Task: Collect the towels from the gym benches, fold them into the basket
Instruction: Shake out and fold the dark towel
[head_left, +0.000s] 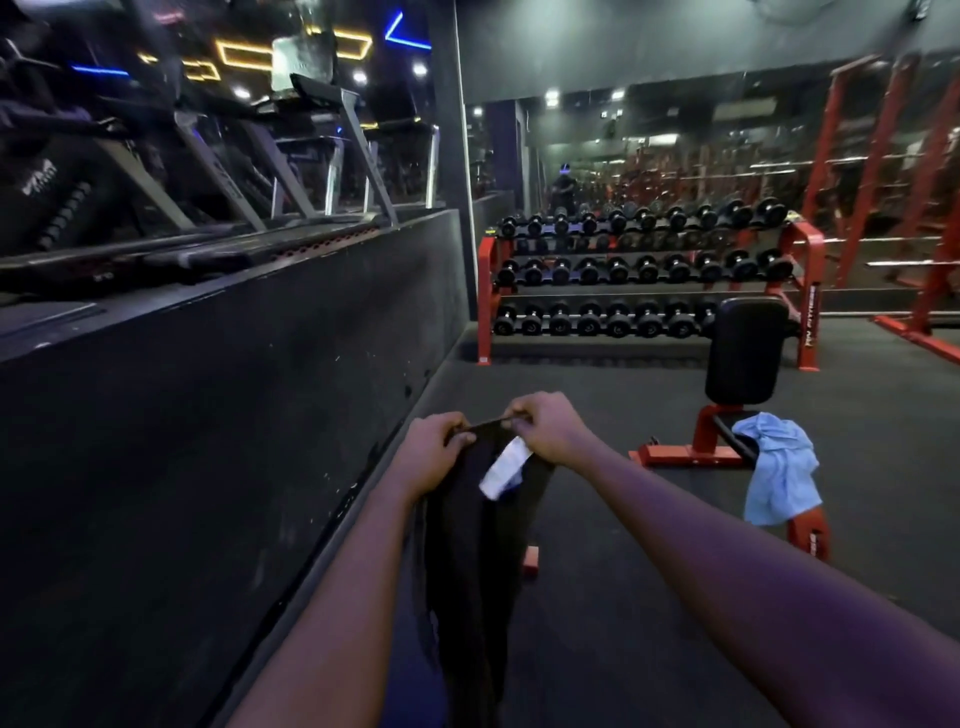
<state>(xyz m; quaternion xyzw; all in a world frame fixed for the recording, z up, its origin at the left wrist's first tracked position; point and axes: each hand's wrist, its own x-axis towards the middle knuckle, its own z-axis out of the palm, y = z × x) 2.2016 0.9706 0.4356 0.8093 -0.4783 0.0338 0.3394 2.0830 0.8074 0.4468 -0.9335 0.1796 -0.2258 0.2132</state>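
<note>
One dark towel (475, 545) is off its bench and in the person's grasp, hanging in a long drape toward the floor, a white tag (505, 474) showing near its top; it looks gathered rather than folded, so I'd judge the folding has barely begun; a light blue towel (778, 470) lies crumpled over the seat of the red-framed bench (748, 353) to the right, well apart from the hands, and is yet to be collected; no basket is anywhere in sight, so nothing can be called put away. Both arms reach forward at about waist height, forearms converging; the left hand (436, 447) has its fingers curled shut on the towel's upper edge, knuckles up; the right hand (550, 426) pinches that same edge just beside it, thumb and forefinger closed on the cloth; the two hands sit nearly touching, the edge stretched short between them. Behind stands a red dumbbell rack (649, 280).
</note>
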